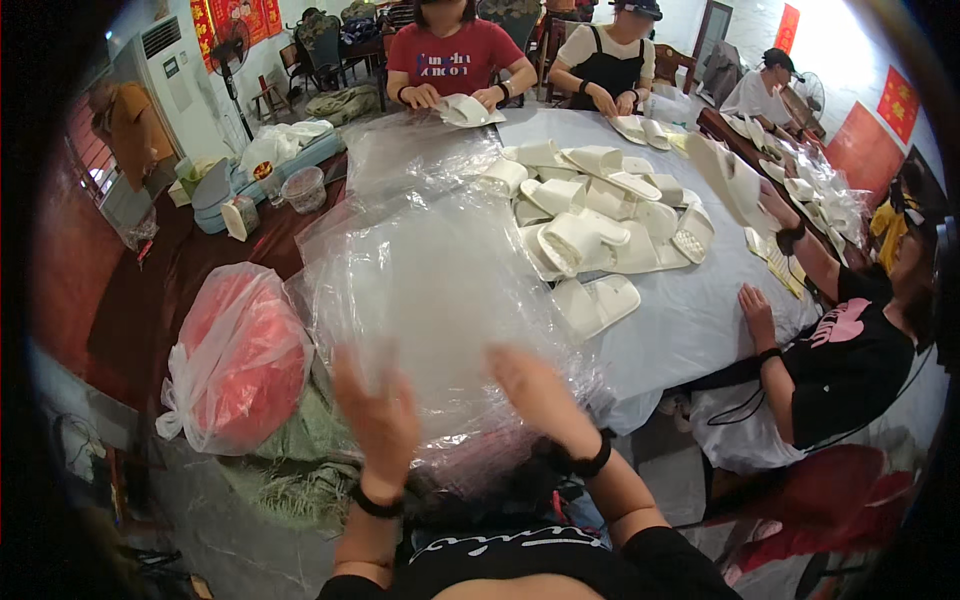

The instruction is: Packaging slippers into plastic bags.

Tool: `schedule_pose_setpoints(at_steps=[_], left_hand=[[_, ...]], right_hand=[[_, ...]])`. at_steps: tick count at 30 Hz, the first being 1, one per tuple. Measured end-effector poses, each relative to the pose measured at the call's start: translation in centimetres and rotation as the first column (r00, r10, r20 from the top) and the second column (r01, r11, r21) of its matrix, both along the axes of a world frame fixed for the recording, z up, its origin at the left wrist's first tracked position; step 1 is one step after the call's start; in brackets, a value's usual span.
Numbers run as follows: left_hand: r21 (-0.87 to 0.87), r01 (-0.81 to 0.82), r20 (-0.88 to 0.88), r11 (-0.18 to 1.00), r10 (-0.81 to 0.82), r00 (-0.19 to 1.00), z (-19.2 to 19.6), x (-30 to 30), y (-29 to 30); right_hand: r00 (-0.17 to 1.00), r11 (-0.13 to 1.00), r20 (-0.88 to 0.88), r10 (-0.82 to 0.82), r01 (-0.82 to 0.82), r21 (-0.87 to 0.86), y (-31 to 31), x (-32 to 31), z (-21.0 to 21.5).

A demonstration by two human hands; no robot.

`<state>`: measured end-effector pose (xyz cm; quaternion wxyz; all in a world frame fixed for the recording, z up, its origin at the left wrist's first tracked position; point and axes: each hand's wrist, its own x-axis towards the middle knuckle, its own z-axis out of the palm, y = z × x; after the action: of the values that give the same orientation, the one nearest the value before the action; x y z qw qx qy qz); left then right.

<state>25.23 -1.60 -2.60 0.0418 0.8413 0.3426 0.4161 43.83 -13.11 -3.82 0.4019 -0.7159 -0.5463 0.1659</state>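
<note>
Both hands are up and blurry: left hand (380,420) and right hand (540,395) have fingers spread loose, pressed against a big stack of clear plastic bags (430,270) on the table edge. Just past it sits a heap of white foam slippers (590,225) on the pale grey tablecloth (690,320).

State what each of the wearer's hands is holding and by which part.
Both the left hand and right hand are on the near edge of the stack of clear plastic bags. Motion blur hides whether the fingers actually pinch it.

White slippers (590,215), clear plastic bags (430,290)
</note>
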Motion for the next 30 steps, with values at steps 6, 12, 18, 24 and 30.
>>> schedule_pose_setpoints(at_steps=[6,12,18,24,30], left_hand=[[-0.245,0.142,-0.576,0.959,-0.262,0.774,-5.5,2.2,-6.7],[-0.209,0.136,-0.628,0.968,-0.24,0.74,-6.1,1.2,-6.0],[-0.209,0.132,-0.622,0.969,-0.236,0.746,-4.8,0.3,-4.8],[-0.229,0.157,-0.59,0.961,-0.265,0.763,-4.1,0.5,-5.1],[-0.294,0.208,-0.569,0.933,-0.346,0.746,-3.7,0.0,-5.0]], right_hand=[[0.704,0.727,0.18,-0.687,0.667,0.163,1.9,12.6,-4.0],[0.804,0.841,-0.251,-0.539,0.5,-0.205,-7.0,19.2,-4.5],[0.739,0.797,-0.303,-0.602,0.581,-0.165,-14.8,19.3,-2.1],[0.833,0.874,-0.263,-0.486,0.455,-0.172,-12.1,16.8,-1.2],[0.89,0.867,-0.006,-0.457,0.444,-0.226,-8.3,21.0,-1.4]])
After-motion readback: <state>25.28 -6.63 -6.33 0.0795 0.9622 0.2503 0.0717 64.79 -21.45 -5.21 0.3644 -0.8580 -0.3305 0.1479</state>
